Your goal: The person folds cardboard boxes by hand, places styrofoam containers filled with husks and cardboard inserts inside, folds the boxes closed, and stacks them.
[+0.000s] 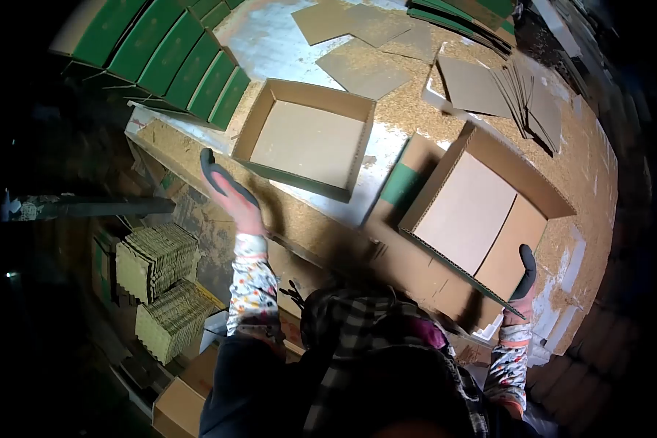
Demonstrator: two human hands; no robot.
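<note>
A shallow open cardboard box (314, 135) with a green outside sits on the table. My left hand (232, 193), in a pink and dark grey glove, is beside its near left corner, fingers stretched out and holding nothing. Closer to me on the right is a second open cardboard box (463, 208), tilted, with a loose-looking panel across part of its floor. My right hand (523, 285), gloved too, grips this box at its near right corner; some of its fingers are hidden behind the wall. Under the second box lies brown cardboard with a green band (403, 182).
Green boxes (175, 69) stand in a row at the table's far left. Flat cardboard sheets (365, 69) lie at the back, more cardboard pieces (482, 87) at the right. Sawdust-like bits cover the table (588, 157). Stacked corrugated pieces (157, 263) stand below its left edge.
</note>
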